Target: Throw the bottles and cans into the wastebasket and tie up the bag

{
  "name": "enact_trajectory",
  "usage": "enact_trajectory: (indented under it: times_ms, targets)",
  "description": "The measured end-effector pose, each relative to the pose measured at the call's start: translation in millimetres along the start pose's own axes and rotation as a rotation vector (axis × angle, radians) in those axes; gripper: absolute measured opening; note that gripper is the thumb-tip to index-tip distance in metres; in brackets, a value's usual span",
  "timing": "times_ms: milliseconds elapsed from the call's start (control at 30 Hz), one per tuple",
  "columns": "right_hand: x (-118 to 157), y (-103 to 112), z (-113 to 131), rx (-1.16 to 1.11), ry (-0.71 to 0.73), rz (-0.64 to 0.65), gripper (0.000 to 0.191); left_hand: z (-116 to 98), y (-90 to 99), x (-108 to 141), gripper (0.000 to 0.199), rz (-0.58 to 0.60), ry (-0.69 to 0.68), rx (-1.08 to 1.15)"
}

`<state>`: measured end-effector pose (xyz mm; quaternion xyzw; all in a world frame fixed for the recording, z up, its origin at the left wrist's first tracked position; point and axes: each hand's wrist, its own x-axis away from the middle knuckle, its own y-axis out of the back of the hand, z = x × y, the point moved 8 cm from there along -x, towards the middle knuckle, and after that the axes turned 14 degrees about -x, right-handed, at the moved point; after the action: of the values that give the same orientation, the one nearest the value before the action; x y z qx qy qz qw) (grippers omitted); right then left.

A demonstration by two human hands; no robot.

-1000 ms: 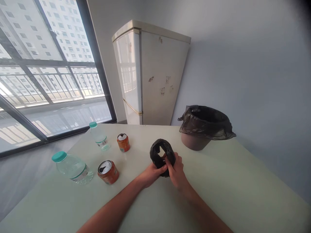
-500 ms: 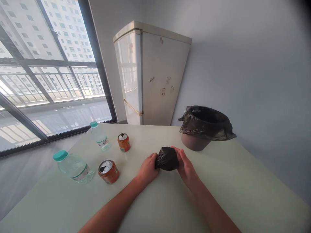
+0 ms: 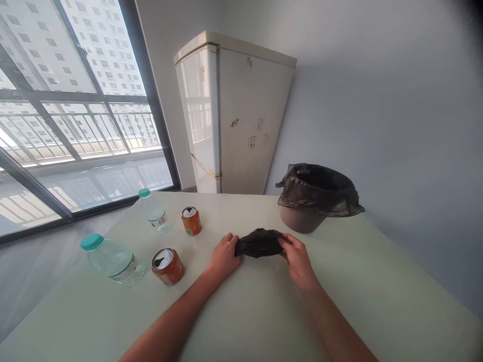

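A black plastic bag (image 3: 260, 243) is stretched sideways between my two hands, low over the middle of the table. My left hand (image 3: 225, 255) is closed on its left end. At the right end, my right hand (image 3: 298, 259) pinches the bag between thumb and fingers. Behind the right hand stands a brown bin (image 3: 302, 221) lined with another black bag (image 3: 320, 193), which is folded over its rim.
On the left of the table (image 3: 241, 322) stand a near orange can (image 3: 169, 271), a far orange can (image 3: 191, 224) and two clear bottles (image 3: 113, 259) (image 3: 153, 211) with green caps. A fridge (image 3: 252, 120) stands beyond the table.
The bag between my hands has gone from a rounded bundle to a longer, flatter shape. My right hand has moved slightly right and now pinches its end; my left hand has shifted a little left.
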<state>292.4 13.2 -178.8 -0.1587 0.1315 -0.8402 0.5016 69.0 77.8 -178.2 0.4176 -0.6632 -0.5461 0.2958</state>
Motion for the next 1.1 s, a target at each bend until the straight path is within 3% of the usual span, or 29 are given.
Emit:
enact_trajectory:
  times_ms: [167, 233, 333, 433, 500, 600, 667, 733, 833, 933, 1100]
  targets:
    - [0, 1, 2, 0.029, 0.042, -0.032, 0.036, -15, 11.9, 9, 0.090, -0.139, -0.075, 0.048]
    - [6, -12, -5, 0.031, -0.002, 0.047, 0.037, -29, 19.2, 14, 0.102, -0.232, -0.150, 0.071]
    - [22, -45, -22, -0.010, -0.125, 0.290, 0.034, -43, 22.9, 19, 0.106, -0.318, -0.218, 0.081]
    - [37, -66, -33, 0.003, -0.179, 0.473, 0.035, -38, 17.2, 15, 0.086, -0.257, -0.206, 0.111]
    - [37, -65, -33, 0.092, -0.091, 0.455, 0.044, -30, 16.1, 12, 0.058, -0.215, -0.165, 0.093]
    - [35, -61, -31, 0.198, -0.001, 0.418, 0.086, -25, 19.9, 10, 0.024, -0.215, -0.157, 0.013]
    - [39, -68, -30, 0.228, 0.020, 0.502, 0.107, -29, 19.8, 10, 0.020, -0.215, -0.190, -0.009]
    - [47, -80, -20, 0.291, 0.151, 0.579, 0.098, -34, 16.3, 11, 0.023, -0.197, -0.216, 0.002]
    - [54, -86, -3, 0.359, 0.352, 0.533, 0.054, -38, 10.8, 11, 0.028, -0.166, -0.211, 0.010]
    - [46, -76, -1, 0.297, 0.298, 0.435, 0.023, -35, 11.5, 10, 0.039, -0.168, -0.177, 0.016]
    - [23, -50, 0, 0.206, 0.214, 0.314, 0.017, -29, 10.5, 4, 0.030, -0.145, -0.170, -0.092]
